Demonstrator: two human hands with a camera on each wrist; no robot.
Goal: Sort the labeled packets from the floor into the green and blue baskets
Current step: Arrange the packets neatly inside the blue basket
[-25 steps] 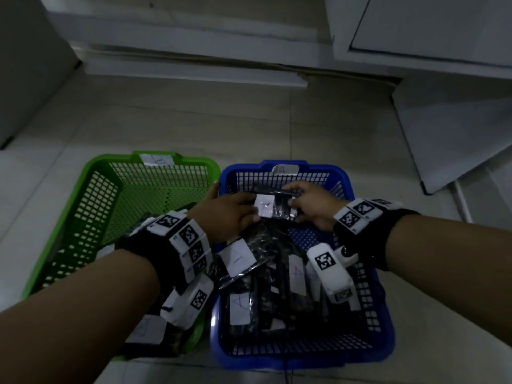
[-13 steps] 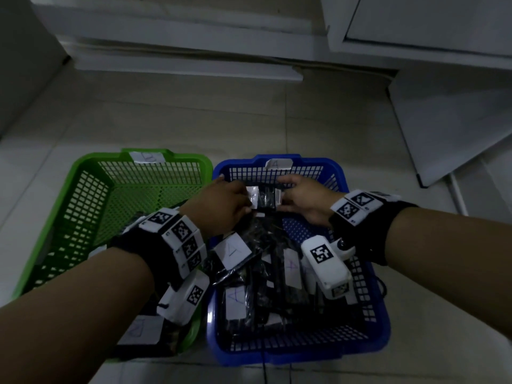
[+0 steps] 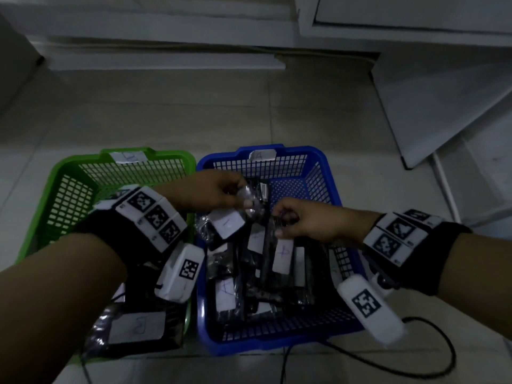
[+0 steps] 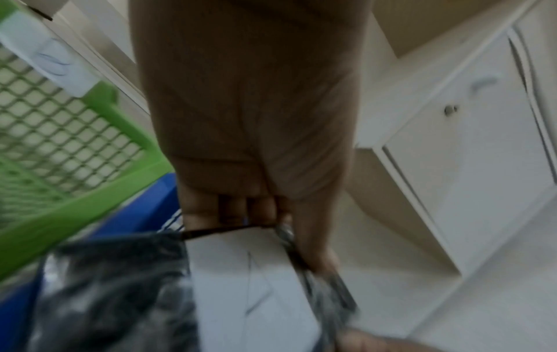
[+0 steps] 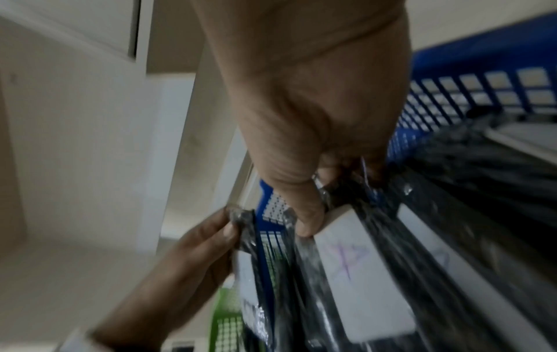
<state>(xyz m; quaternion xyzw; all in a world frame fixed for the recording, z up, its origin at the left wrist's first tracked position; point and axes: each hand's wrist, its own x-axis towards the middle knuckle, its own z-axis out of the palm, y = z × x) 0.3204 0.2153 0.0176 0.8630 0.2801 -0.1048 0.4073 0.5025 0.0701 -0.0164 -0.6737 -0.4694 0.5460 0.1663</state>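
Observation:
The green basket (image 3: 69, 167) and the blue basket (image 3: 327, 167) stand side by side on the floor. Several black packets with white labels marked A fill the blue basket. A packet labelled B (image 3: 138, 328) lies at the near end of the green one. My left hand (image 3: 243, 199) grips the top of a clear-wrapped black packet (image 4: 250, 274) over the blue basket's far left. My right hand (image 3: 279, 225) pinches the top edge of a second packet labelled A (image 5: 355, 262) in the basket's middle. The two hands are a short way apart.
Paper tags sit on the far rims: one marked A (image 3: 261, 156) on blue, another tag (image 3: 128, 157) on green. A black cable (image 3: 415, 364) loops on the tiles at the near right. A white board (image 3: 443, 106) leans at the right; white cabinets (image 3: 415, 18) stand behind.
Both hands were together on one packet at the blue basket's far end. They have come apart: the right hand moved nearer and now pinches an A packet, and the left keeps its packet.

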